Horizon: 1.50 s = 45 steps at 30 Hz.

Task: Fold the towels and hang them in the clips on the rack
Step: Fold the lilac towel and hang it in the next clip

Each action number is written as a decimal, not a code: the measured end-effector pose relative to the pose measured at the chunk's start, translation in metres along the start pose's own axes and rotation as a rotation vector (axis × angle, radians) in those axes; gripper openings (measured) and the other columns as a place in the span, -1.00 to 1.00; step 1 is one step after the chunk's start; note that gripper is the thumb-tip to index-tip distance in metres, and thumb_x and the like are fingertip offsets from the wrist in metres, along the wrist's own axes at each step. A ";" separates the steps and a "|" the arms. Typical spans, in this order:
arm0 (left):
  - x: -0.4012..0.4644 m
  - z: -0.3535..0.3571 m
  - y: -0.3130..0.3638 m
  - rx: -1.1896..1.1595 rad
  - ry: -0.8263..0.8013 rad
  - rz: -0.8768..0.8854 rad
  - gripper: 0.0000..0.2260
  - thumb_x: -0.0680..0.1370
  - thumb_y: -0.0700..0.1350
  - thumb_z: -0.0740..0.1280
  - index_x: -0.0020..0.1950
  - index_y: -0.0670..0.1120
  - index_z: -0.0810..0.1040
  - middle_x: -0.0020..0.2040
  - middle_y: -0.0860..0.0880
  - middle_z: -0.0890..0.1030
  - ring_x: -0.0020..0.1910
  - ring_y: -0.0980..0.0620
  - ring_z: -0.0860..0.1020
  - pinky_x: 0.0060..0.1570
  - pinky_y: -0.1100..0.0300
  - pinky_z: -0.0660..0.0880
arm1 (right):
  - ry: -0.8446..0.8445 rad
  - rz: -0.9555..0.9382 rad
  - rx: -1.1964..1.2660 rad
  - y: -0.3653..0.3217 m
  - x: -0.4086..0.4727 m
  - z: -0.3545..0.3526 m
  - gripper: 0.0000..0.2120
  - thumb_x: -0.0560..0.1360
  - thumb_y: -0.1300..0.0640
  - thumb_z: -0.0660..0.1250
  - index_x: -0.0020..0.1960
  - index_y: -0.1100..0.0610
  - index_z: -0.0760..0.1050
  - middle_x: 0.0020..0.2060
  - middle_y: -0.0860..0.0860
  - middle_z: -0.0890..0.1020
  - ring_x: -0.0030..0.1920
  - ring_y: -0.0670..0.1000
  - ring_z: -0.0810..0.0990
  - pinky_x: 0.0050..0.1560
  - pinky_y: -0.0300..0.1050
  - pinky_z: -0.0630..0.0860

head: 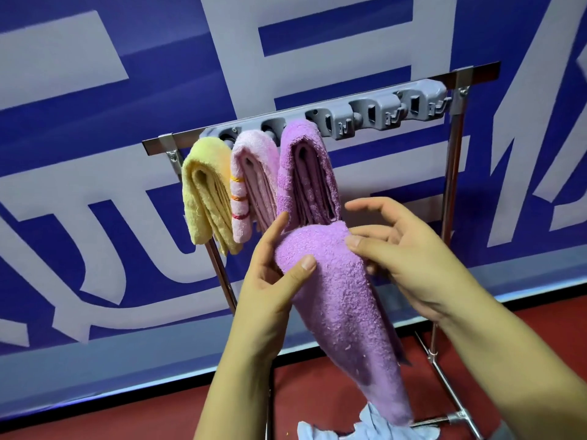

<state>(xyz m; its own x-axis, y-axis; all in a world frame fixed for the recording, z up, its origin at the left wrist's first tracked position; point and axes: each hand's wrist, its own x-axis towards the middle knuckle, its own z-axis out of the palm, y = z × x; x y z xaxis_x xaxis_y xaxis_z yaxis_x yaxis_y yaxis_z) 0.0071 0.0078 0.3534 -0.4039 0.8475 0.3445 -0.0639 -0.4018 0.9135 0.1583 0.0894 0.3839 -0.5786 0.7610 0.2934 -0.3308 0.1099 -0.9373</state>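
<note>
A folded purple towel (336, 296) hangs between both hands, its folded top up and its tail dropping toward the floor. My left hand (273, 274) pinches its left side with thumb on the front. My right hand (394, 249) holds its right side, fingers partly spread. Behind it, a grey clip strip (374, 112) sits on a metal rack (457, 160). Three folded towels hang from the left clips: a yellow towel (206, 192), a pink striped towel (251, 182) and another purple towel (305, 173). The three clips on the right hold nothing.
A blue wall banner with pale lettering (95, 154) stands right behind the rack. The floor is red (317, 392). A light blue cloth (365, 427) lies on the floor by the rack's base bar (444, 419).
</note>
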 end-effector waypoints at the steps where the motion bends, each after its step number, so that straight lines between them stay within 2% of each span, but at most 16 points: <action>1: 0.000 0.000 -0.001 -0.002 -0.006 0.001 -0.39 0.30 -0.12 0.50 0.33 0.13 0.49 0.36 0.01 0.51 0.37 -0.08 0.44 0.39 -0.22 0.28 | -0.009 0.035 -0.020 0.000 0.002 -0.001 -0.67 0.47 0.35 0.31 0.17 0.07 0.44 -0.28 0.07 0.64 -0.39 -0.08 0.46 -0.43 -0.31 0.38; 4: 0.001 0.000 -0.005 0.004 -0.037 0.001 -0.37 0.34 -0.17 0.49 0.38 0.12 0.44 0.37 0.01 0.50 0.38 -0.07 0.44 0.36 -0.18 0.33 | -0.045 0.104 -0.076 0.003 0.003 -0.005 -0.56 0.41 0.22 0.39 0.25 0.04 0.40 -0.23 0.11 0.69 -0.29 -0.04 0.60 -0.26 -0.26 0.49; 7: 0.001 0.000 -0.008 0.044 -0.047 0.004 -0.35 0.36 -0.22 0.49 0.41 0.10 0.41 0.34 0.10 0.52 0.36 0.05 0.45 0.29 0.08 0.43 | -0.061 0.099 -0.062 0.006 0.003 -0.006 -0.50 0.40 0.31 0.38 0.28 0.03 0.39 -0.19 0.16 0.71 -0.21 -0.01 0.67 -0.18 -0.23 0.57; 10: -0.001 -0.002 -0.011 0.052 -0.059 -0.025 -0.33 0.33 -0.19 0.51 0.40 0.12 0.41 0.32 0.09 0.54 0.32 0.05 0.49 0.26 0.11 0.46 | -0.057 0.111 -0.006 0.006 0.004 -0.006 -0.52 0.43 0.36 0.34 0.30 0.05 0.40 -0.12 0.21 0.69 -0.17 0.03 0.67 -0.08 -0.19 0.59; 14: -0.005 0.000 -0.006 0.079 -0.078 -0.029 -0.33 0.41 -0.32 0.44 0.45 0.06 0.33 0.19 0.25 0.60 0.22 0.21 0.54 0.08 0.29 0.51 | -0.032 0.133 0.013 0.004 0.004 -0.004 -0.53 0.46 0.37 0.32 0.31 0.05 0.40 -0.13 0.18 0.69 -0.29 -0.04 0.65 -0.28 -0.27 0.55; 16: -0.007 0.001 -0.003 0.082 -0.072 -0.019 -0.35 0.41 -0.33 0.37 0.45 0.04 0.33 0.15 0.33 0.59 0.17 0.34 0.53 0.01 0.39 0.49 | 0.004 0.066 -0.175 0.008 0.003 -0.003 -0.47 0.44 0.35 0.37 0.32 -0.02 0.38 -0.12 0.14 0.70 -0.19 0.07 0.68 -0.07 -0.06 0.61; 18: -0.008 0.001 -0.002 0.102 -0.060 -0.013 -0.35 0.41 -0.33 0.36 0.45 0.04 0.32 0.14 0.37 0.58 0.16 0.40 0.51 -0.01 0.42 0.48 | 0.027 -0.005 -0.325 0.010 0.002 0.001 -0.44 0.41 0.32 0.40 0.27 -0.14 0.39 -0.15 0.09 0.71 -0.11 0.20 0.66 0.07 0.17 0.56; 22: -0.009 0.002 -0.005 0.130 -0.068 -0.009 -0.37 0.46 -0.41 0.32 0.46 0.01 0.29 0.05 0.42 0.59 0.09 0.46 0.51 -0.05 0.47 0.47 | 0.063 -0.032 -0.303 0.013 0.002 0.005 -0.46 0.34 0.17 0.38 0.17 -0.33 0.38 -0.15 0.14 0.68 -0.06 0.34 0.59 0.06 0.28 0.53; 24: -0.008 0.001 -0.006 0.142 -0.080 -0.006 -0.36 0.47 -0.41 0.32 0.46 0.03 0.29 0.05 0.43 0.59 0.09 0.46 0.51 -0.04 0.49 0.46 | 0.061 -0.027 -0.284 0.012 0.003 0.004 -0.45 0.35 0.17 0.37 0.19 -0.33 0.36 -0.13 0.17 0.67 -0.06 0.33 0.60 0.09 0.26 0.52; 26: -0.005 -0.004 -0.009 0.147 -0.083 -0.004 -0.35 0.45 -0.36 0.39 0.46 0.06 0.30 0.14 0.40 0.56 0.17 0.43 0.48 0.02 0.47 0.44 | 0.047 -0.005 -0.214 0.012 0.004 0.004 -0.45 0.45 0.29 0.36 0.26 -0.22 0.36 -0.14 0.14 0.68 -0.13 0.18 0.64 0.11 0.13 0.54; 29: -0.003 -0.007 -0.014 0.133 -0.087 -0.009 -0.32 0.40 -0.25 0.45 0.45 0.12 0.33 0.24 0.36 0.52 0.26 0.39 0.44 0.09 0.42 0.44 | 0.019 0.098 -0.012 0.009 0.008 0.005 -0.51 0.50 0.37 0.27 0.31 -0.07 0.36 -0.15 0.08 0.67 -0.18 0.02 0.61 -0.06 -0.01 0.52; 33: -0.002 -0.005 -0.019 0.106 -0.112 -0.037 -0.27 0.36 -0.18 0.50 0.46 0.11 0.33 0.38 0.10 0.48 0.37 0.09 0.43 0.35 0.05 0.37 | -0.002 0.232 0.308 0.007 0.013 0.003 -0.53 0.49 0.42 0.22 0.33 0.09 0.36 -0.12 0.14 0.67 -0.25 0.00 0.67 -0.18 -0.10 0.62; 35: -0.002 -0.003 -0.019 0.098 -0.116 -0.040 -0.26 0.34 -0.17 0.50 0.46 0.11 0.32 0.40 0.08 0.46 0.39 0.05 0.42 0.40 -0.06 0.30 | -0.028 0.272 0.407 0.005 0.014 0.002 -0.53 0.48 0.43 0.22 0.34 0.14 0.36 -0.10 0.18 0.66 -0.24 0.02 0.68 -0.16 -0.10 0.63; 37: -0.001 -0.002 -0.019 0.091 -0.125 -0.043 -0.26 0.33 -0.18 0.51 0.45 0.12 0.34 0.40 0.07 0.46 0.38 0.04 0.43 0.41 -0.08 0.29 | -0.038 0.264 0.351 0.006 0.014 0.001 -0.53 0.46 0.43 0.25 0.33 0.15 0.36 -0.08 0.19 0.67 -0.21 0.02 0.68 -0.15 -0.12 0.64; 40: 0.001 0.000 -0.020 0.072 -0.106 -0.055 -0.27 0.30 -0.18 0.52 0.42 0.16 0.39 0.40 0.02 0.47 0.36 -0.03 0.45 0.39 -0.12 0.32 | -0.020 0.163 0.036 0.008 0.011 -0.002 -0.49 0.45 0.44 0.29 0.32 0.09 0.36 -0.07 0.13 0.69 -0.17 -0.03 0.67 -0.19 -0.19 0.61; 45: 0.000 0.003 -0.024 0.032 -0.111 -0.100 -0.36 0.38 -0.28 0.45 0.37 0.20 0.44 0.41 0.01 0.46 0.34 -0.04 0.47 0.37 -0.10 0.35 | 0.040 -0.003 -0.224 0.014 0.006 -0.007 -0.46 0.44 0.44 0.31 0.29 -0.03 0.40 -0.04 0.06 0.68 -0.06 -0.04 0.66 0.17 -0.09 0.52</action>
<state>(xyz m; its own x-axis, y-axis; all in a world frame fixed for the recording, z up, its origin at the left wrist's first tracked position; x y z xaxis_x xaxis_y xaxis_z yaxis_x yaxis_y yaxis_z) 0.0112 0.0182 0.3323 -0.2940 0.9164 0.2716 -0.0686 -0.3036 0.9503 0.1548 0.1001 0.3710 -0.5465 0.7847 0.2925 -0.1563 0.2476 -0.9562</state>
